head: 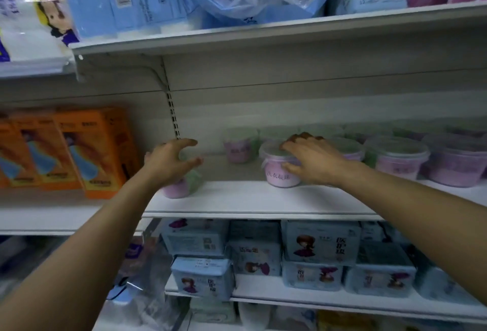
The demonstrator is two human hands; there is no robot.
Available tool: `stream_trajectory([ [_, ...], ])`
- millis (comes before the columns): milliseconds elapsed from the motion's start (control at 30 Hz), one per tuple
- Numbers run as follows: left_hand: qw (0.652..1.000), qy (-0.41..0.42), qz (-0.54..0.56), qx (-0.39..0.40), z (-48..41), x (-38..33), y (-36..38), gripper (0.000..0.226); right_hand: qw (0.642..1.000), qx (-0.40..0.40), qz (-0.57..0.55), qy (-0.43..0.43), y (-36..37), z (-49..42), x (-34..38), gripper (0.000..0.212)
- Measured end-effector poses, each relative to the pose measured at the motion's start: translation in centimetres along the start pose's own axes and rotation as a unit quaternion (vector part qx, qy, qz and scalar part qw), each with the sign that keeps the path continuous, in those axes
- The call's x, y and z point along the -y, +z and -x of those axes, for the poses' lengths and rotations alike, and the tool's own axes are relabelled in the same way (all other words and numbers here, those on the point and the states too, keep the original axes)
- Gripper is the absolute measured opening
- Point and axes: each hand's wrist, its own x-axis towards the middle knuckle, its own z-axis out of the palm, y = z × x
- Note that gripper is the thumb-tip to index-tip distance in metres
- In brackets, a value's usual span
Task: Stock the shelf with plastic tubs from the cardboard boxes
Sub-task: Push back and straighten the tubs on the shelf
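Beyond my left forearm, well out to that side, stand the orange cardboard cartons (87, 151) on the neighbouring bay; they are not part of this job. My left hand (168, 162) is spread over a small pink-and-green plastic tub (184, 183), fingers and thumb curved apart, wrapping its top. The tub is blurred and partly hidden under my palm, so I cannot tell whether it already sits flat on the white metal shelf board (237, 198) or whether my fingers press on it at all.

To do this well, I would settle that tub squarely down before letting go, then slide it back so it does not perch near the front lip.

Between my hands, further back, is another pink tub with a pale lid (238, 150). My right hand (311, 162) lies on the clear-lidded pink tub with printed label (279, 169), fingers across the lid and thumb down its side, gripping it loosely. I judge the best move is to push this one back level with the rest, label facing out.

Just past my right hand the row of matching lidded tubs (395, 156) runs on. No cardboard boxes show here.
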Motion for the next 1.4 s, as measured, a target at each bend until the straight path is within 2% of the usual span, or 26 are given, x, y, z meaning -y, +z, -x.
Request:
stream_trajectory([
  [100,0.998,-0.001,0.049,0.027,0.9,0.5,-0.4,0.047,1.0,0.001,0.01,0.003,0.3,-0.5,0.5,0.03],
  [367,1.0,0.011,-0.025,0.004,1.6,1.1,-0.6,0.047,1.0,-0.013,0.017,-0.002,0.7,-0.8,0.3,0.026],
  [567,0.997,0.064,0.006,0.035,0.5,-1.8,0.2,0.04,1.0,-0.022,-0.006,-0.004,1.0,-0.8,0.0,0.023],
  [733,0.994,0.105,0.031,0.031,-1.2,-5.3,2.7,0.038,1.0,-0.019,-0.02,-0.002,1.2,-0.9,-0.2,0.02],
  [1000,0.993,0.121,0.01,0.012,-1.6,-6.3,3.7,0.036,1.0,-0.025,-0.017,0.01,1.3,-0.7,0.4,0.022],
  [1100,0.992,0.125,-0.004,0.002,-1.4,-6.8,3.7,0.035,1.0,-0.003,-0.023,0.017,1.0,-0.6,0.5,0.021],
  [1167,0.992,0.124,0.002,0.019,-1.4,-6.8,3.3,0.033,0.999,0.017,-0.032,0.02,0.8,-0.4,0.4,0.024],
  [1233,0.991,0.126,0.024,0.045,-1.5,-6.8,3.0,0.029,0.998,0.025,-0.049,0.025,0.5,0.3,0.1,0.037],
  [1300,0.989,0.127,0.047,0.052,-1.4,-6.9,2.6,0.028,0.998,0.001,-0.05,0.042,0.0,1.4,-0.6,0.048],
  [1400,0.989,0.132,0.069,0.017,-1.2,-7.5,2.9,0.03,0.996,-0.052,-0.02,0.073,-0.7,3.1,-2.6,0.045],
])
